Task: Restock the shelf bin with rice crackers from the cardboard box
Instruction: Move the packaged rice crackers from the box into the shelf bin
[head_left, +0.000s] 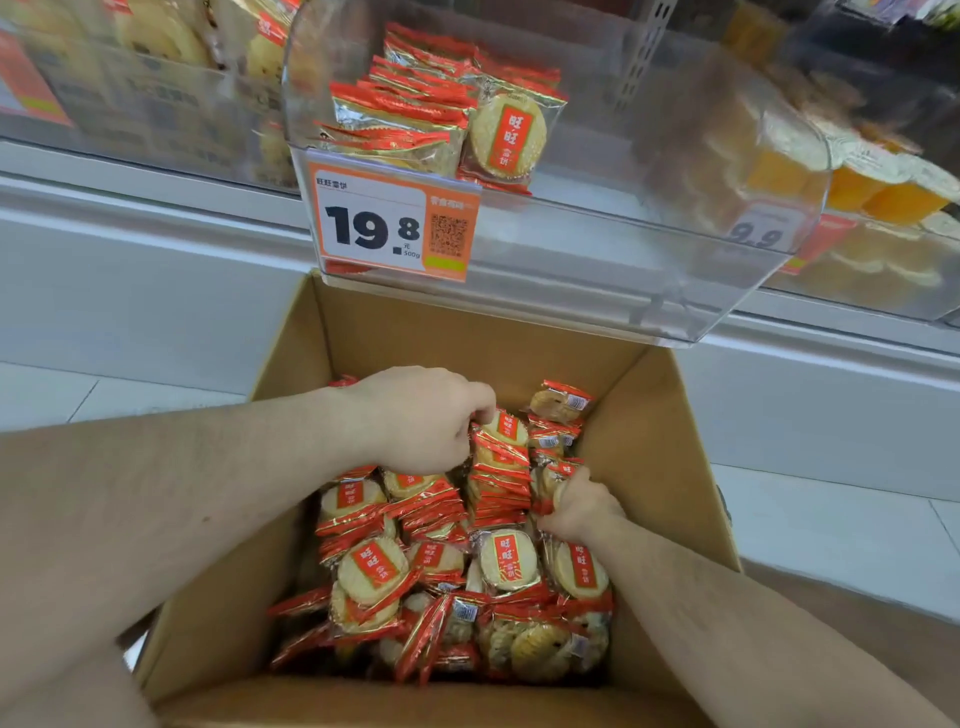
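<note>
Cardboard box (363, 332) stands open on the floor below a clear bin (649, 218), its flaps spread. Red-and-gold cracker packs (371, 569) fill the box, most lying loose, some standing on edge in a row (500, 467) toward the far side. Both hands reach into it. The left hand (415, 415) curls closed over the far end of that row, fingers pinching the top packs. The right hand (579, 506) closes around packs near the right wall, fingers tucked among them. More packs (431, 111) sit heaped at the bin's left end, one facing outward. A price tag (389, 223) reading 19.8 hangs on the bin's front edge.
</note>
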